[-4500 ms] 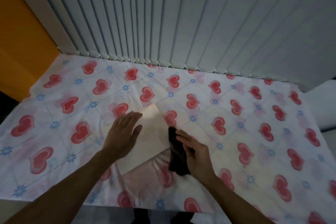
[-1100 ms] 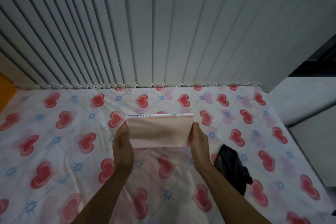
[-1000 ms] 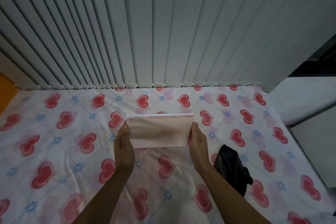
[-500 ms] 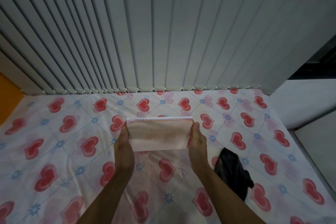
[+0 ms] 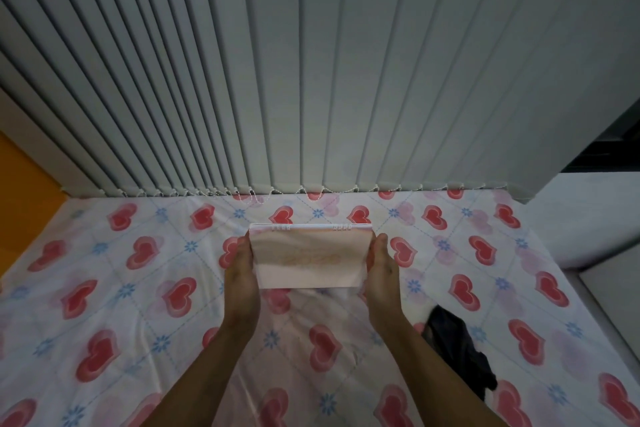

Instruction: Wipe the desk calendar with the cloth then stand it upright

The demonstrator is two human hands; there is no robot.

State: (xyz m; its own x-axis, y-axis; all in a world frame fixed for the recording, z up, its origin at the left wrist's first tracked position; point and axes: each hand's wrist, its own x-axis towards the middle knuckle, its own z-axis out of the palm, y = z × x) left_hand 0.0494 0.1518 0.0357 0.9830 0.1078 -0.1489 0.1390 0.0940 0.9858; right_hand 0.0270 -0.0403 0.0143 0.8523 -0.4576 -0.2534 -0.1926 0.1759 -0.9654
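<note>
The pale pink desk calendar [image 5: 310,258] with a white spiral binding on top stands upright on the heart-patterned sheet, its front facing me. My left hand [image 5: 242,282] grips its left edge and my right hand [image 5: 381,279] grips its right edge. The dark cloth [image 5: 457,345] lies crumpled on the sheet to the right of my right forearm, apart from both hands.
The table [image 5: 114,291] is covered by a white sheet with red hearts. Grey vertical blinds [image 5: 311,80] hang along its far edge. An orange wall [image 5: 24,198] is at the left, a white ledge [image 5: 588,218] at the right.
Earlier the calendar lay flat with my right hand holding the cloth on it. Now the cloth lies on the sheet and both hands hold the calendar upright. It has barely moved over the last second.
</note>
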